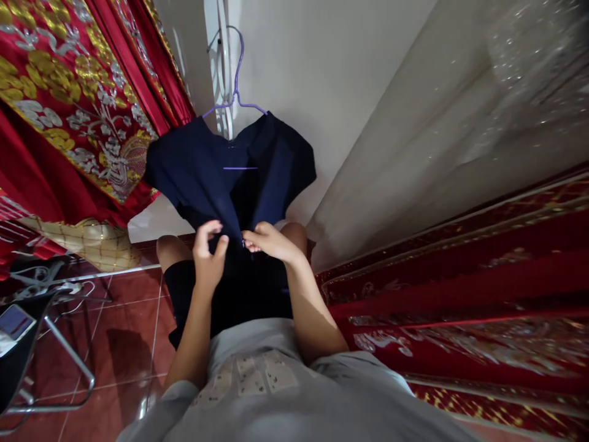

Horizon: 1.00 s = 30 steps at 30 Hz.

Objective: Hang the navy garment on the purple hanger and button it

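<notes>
A navy short-sleeved garment (207, 169) hangs by its shoulders on a purple wire hanger (237, 80), its front parted in a deep V. The hanger's crossbar shows inside the neck opening. My right hand (271, 240) is closed in a pinch at the lower end of the V, on the garment's front edge. A small shiny fastener shows at those fingertips, too small to identify. Just left of it, my left hand (209, 255) is raised over the cloth with thumb and curved fingers apart, holding nothing. The garment's lower part merges with dark cloth over my lap.
Red embroidered cloth (78, 92) hangs at upper left, and more red embroidered fabric (460, 307) lies along the right. Clear plastic sheeting (414, 153) covers the upper right. A metal-framed chair (73, 356) with a phone (16, 322) on it stands at lower left on red tiles.
</notes>
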Available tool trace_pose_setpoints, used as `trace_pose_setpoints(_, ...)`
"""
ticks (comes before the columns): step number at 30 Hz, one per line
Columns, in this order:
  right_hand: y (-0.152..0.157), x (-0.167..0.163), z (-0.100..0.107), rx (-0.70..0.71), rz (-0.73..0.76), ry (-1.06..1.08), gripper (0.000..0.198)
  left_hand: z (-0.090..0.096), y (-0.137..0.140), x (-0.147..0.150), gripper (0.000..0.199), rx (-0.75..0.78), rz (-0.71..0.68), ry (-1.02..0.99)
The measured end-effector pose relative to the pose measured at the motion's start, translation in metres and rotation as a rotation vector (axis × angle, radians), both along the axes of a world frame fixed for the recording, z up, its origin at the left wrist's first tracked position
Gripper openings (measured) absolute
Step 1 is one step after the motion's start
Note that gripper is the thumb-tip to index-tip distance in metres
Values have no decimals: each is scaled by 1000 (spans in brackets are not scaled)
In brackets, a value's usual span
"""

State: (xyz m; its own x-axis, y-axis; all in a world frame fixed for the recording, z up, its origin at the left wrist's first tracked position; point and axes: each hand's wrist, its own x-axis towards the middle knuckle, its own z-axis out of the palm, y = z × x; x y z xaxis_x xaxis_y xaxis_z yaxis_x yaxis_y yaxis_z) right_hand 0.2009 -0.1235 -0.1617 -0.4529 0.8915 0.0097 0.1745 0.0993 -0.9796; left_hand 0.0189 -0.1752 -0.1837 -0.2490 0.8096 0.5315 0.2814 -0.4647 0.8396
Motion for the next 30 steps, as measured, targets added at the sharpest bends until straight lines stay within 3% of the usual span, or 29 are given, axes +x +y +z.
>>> trace_pose_setpoints(3, -8, -5, 4, 39, -43, 32, 51, -4, -3, 22, 28, -61, -194, 15)
trace_pose_setpoints(5, -12, -5, 6, 98, -54, 56, 52, -6, -3, 33, 27, -26, -163, -6)
trace_pose_setpoints(12, -20, 0, 15, 398, -57, 216, 22, 0, -5, 40, 19, -3, -65, -125)
trace_pose_setpoints(15, -24, 0, 20, 498, -27, 234, 19, 8, -11, 41, 16, 17, -31, -208)
trace_pose_setpoints(20, -24, -2, 24, 642, -133, 269, 10, 23, -20, 42, 37, 96, -23, -170)
trace_pose_setpoints(23, -23, -4, 25, 694, -138, 293, 4, 26, -22, 42, 44, 123, -50, -130)
trace_pose_setpoints(30, -24, -12, 21, 693, -204, 263, 10, 22, -22, 41, 33, 171, -50, -146)
